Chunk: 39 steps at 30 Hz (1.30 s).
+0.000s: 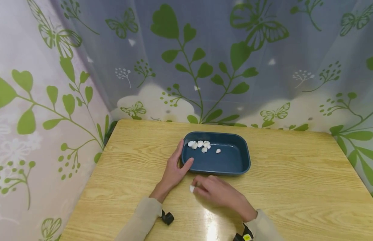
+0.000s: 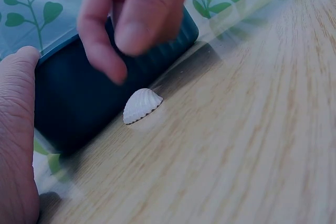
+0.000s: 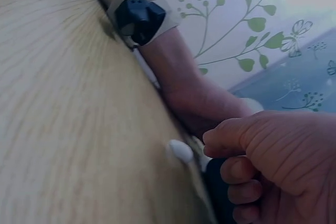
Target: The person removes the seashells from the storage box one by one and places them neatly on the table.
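Observation:
A white ribbed seashell (image 2: pixel 142 106) lies on the table in front of a dark blue rectangular tray (image 1: pixel 216 169). My right hand (image 1: pixel 218 191) hovers just above this shell with bent fingers. In the left wrist view its thumb and a finger are apart, and a small gap separates them from the shell. My left hand (image 1: pixel 173 170) rests against the tray's front left corner, fingers along the left side and thumb at the rim. Inside the tray, several white shells (image 1: pixel 200 144) cluster at the back left, with one shell (image 1: pixel 218 151) to their right.
The wooden table (image 1: pixel 295 187) meets a leaf-and-butterfly patterned curtain (image 1: pixel 204 67) at the back and sides. Black camera mounts sit at both wrists, the left mount (image 1: pixel 167 218) close above the tabletop.

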### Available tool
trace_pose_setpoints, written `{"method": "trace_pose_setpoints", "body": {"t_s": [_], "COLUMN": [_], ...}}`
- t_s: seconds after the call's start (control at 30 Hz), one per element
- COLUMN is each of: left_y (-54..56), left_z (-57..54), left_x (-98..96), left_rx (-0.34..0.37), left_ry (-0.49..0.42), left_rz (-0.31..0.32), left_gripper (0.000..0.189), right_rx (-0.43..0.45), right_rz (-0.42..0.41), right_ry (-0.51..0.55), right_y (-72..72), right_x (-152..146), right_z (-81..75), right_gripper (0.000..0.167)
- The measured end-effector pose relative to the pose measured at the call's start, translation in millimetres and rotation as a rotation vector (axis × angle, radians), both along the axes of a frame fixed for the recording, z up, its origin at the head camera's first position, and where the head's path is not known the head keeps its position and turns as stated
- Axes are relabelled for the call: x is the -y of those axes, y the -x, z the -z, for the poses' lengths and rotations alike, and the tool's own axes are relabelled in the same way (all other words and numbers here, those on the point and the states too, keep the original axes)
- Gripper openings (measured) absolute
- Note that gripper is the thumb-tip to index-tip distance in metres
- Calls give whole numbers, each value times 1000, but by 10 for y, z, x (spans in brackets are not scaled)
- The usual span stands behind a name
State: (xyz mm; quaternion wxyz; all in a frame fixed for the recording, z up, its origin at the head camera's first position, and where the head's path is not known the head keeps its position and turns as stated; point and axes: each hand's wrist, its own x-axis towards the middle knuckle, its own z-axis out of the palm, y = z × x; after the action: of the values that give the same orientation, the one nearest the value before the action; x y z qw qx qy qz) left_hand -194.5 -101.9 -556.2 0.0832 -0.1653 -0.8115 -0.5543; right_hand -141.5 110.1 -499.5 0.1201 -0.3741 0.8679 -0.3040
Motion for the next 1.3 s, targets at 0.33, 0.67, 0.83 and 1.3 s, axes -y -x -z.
{"method": "trace_pose_setpoints", "body": {"t_s": [0.33, 0.67, 0.83, 1.3], "left_y": [-5, 10, 22, -3], "left_z": [-12, -15, -7, -22], "left_x": [30, 41, 20, 5], "left_rx": [-12, -43, -36, 5], "left_ry": [-6, -24, -23, -33], "left_rz": [6, 16, 22, 27], "left_gripper": [81, 81, 81, 82], "right_rx": [-108, -233, -225, -158], "right_rz": [29, 156, 252, 299], "right_ry": [32, 88, 72, 0], "right_y": [8, 94, 215, 600], "right_x": [-74, -221, -326, -391], "right_z": [-314, -419, -369, -176], "right_gripper": [12, 16, 18, 21]}}
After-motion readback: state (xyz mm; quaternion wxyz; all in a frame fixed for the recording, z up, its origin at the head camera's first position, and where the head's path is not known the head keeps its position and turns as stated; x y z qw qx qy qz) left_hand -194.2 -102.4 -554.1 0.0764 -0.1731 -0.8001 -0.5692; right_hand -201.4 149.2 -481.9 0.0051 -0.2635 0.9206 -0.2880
